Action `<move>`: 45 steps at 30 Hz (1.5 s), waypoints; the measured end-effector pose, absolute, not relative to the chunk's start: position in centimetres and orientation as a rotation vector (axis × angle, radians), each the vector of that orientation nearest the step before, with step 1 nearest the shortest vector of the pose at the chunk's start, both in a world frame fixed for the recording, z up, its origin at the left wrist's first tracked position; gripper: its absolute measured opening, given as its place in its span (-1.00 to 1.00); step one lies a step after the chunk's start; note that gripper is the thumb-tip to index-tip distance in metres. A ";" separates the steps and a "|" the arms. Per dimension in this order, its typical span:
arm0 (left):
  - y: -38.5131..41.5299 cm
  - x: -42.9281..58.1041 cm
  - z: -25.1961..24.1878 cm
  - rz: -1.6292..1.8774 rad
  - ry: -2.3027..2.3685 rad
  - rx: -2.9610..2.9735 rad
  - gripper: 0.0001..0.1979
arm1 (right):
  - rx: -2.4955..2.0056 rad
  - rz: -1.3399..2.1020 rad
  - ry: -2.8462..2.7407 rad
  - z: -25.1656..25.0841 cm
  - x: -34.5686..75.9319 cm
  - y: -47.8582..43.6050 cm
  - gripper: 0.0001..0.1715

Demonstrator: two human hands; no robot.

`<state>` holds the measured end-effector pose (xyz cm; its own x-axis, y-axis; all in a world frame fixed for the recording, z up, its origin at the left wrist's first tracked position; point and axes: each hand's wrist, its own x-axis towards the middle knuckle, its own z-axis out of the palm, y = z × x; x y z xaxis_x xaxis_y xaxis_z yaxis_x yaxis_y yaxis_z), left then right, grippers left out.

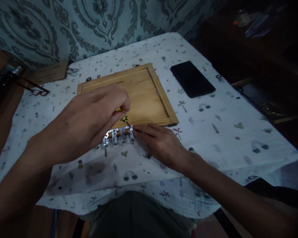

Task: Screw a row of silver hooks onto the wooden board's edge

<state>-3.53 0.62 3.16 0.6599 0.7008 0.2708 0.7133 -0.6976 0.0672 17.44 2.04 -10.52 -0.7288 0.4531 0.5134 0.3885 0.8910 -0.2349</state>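
My left hand (89, 115) is closed around the handle of a screwdriver (124, 118), whose yellow and black end shows below the fingers. Its thin shaft slants down to the right end of a shiny metal hook rail (115, 137). The rail, with several hooks, lies along the near edge of a framed wooden board (145, 99). From the right, my right hand (164, 145) pinches at the rail's right end beside the screwdriver tip. Its fingertips are partly hidden, and any screw there is too small to make out. My left hand covers the board's left part.
A black phone (192, 79) lies right of the board on the patterned tablecloth (203, 132). Red-framed glasses (40, 92), a cardboard piece (49, 72) and scissors (73, 71) are at the left. A patterned curtain (101, 23) hangs behind the table.
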 end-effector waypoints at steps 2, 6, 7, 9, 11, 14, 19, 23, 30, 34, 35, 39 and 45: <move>0.6 -3.7 3.3 -0.402 -1.201 -2.846 -0.89 | -0.596 0.159 -2.472 -10.5 17.5 2.1 -0.66; 0.5 -3.9 3.4 -0.377 -1.228 -2.838 -0.83 | -0.582 0.158 -2.473 -10.6 17.5 2.1 -0.65; 0.5 -3.9 3.3 -0.389 -1.235 -2.838 -0.83 | -0.587 0.157 -2.473 -10.6 17.5 2.1 -0.64; 0.4 -3.8 3.1 -0.426 -1.269 -2.823 -0.84 | -0.596 0.164 -2.476 -10.6 17.5 2.1 -0.63; 0.4 -3.6 2.8 -0.476 -1.279 -2.790 -0.84 | -0.594 0.172 -2.471 -10.7 17.5 2.1 -0.64; 0.4 -3.3 2.2 -0.536 -1.277 -2.705 -0.81 | -0.591 0.170 -2.460 -10.7 17.5 2.1 -0.66; 0.5 -2.8 2.1 -0.499 -1.293 -2.626 -0.86 | -0.611 0.171 -2.478 -10.5 17.4 2.1 -0.65; 0.5 -2.9 2.6 -0.455 -1.243 -2.741 -0.87 | -0.598 0.179 -2.473 -10.5 17.5 2.1 -0.66; 0.2 -3.7 2.9 -0.402 -1.284 -2.764 -0.80 | -0.612 0.161 -2.510 -10.6 17.6 2.0 -0.60; 0.2 -3.6 2.6 -0.512 -1.323 -2.775 -0.82 | -0.607 0.158 -2.492 -10.7 17.5 2.1 -0.58; 0.2 -3.5 2.4 -0.541 -1.309 -2.779 -0.83 | -0.605 0.161 -2.492 -10.8 17.5 2.1 -0.57; 0.4 -3.2 2.0 -0.575 -1.279 -2.722 -0.81 | -0.612 0.160 -2.484 -11.0 17.5 2.1 -0.58; 0.5 -3.0 1.9 -0.549 -1.325 -2.708 -0.91 | -0.608 0.137 -2.473 -10.9 17.6 2.0 -0.60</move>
<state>-3.02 0.48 1.91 0.5625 0.7493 0.3495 0.7769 -0.6237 0.0867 17.59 2.01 -10.92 -0.7264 0.4530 0.5169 0.3932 0.8907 -0.2280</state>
